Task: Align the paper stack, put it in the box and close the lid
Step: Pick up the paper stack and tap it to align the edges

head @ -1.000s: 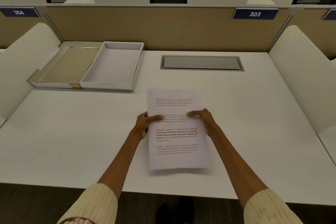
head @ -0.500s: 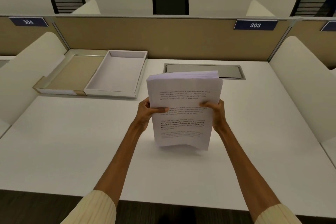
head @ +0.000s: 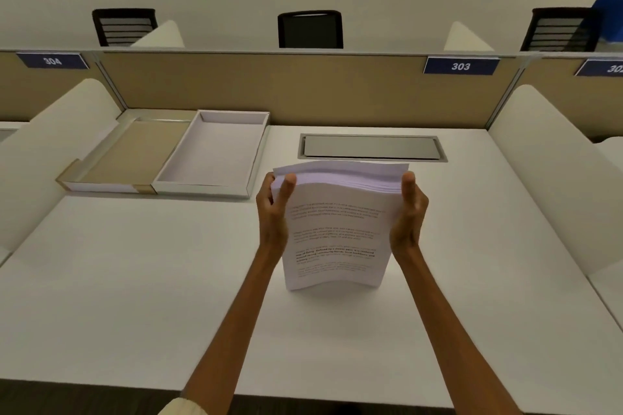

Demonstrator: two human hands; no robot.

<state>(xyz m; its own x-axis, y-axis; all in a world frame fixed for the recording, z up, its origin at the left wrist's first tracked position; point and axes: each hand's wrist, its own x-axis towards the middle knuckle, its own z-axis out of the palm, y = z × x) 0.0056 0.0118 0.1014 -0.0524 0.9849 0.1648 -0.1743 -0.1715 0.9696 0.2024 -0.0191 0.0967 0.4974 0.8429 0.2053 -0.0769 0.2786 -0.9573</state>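
A thick stack of printed paper (head: 335, 239) stands upright on its bottom edge on the white desk (head: 135, 296), slightly bowed. My left hand (head: 274, 209) grips its left side near the top, and my right hand (head: 409, 212) grips the right side. The sheets' top edges are a little fanned. An open white box (head: 215, 152) lies empty at the back left of the desk. Its lid (head: 131, 152), tan inside, lies flat beside it on the left, joined by a tan hinge strip.
A grey cable hatch (head: 371, 146) is set into the desk behind the paper. A tan partition (head: 303, 87) closes the back. Curved white dividers (head: 553, 172) stand on both sides. Black chairs (head: 310, 29) show beyond the partition.
The stack lay flat on the desk under both hands; it was lifted and now stands on end, with both hands shifted up to its top corners.
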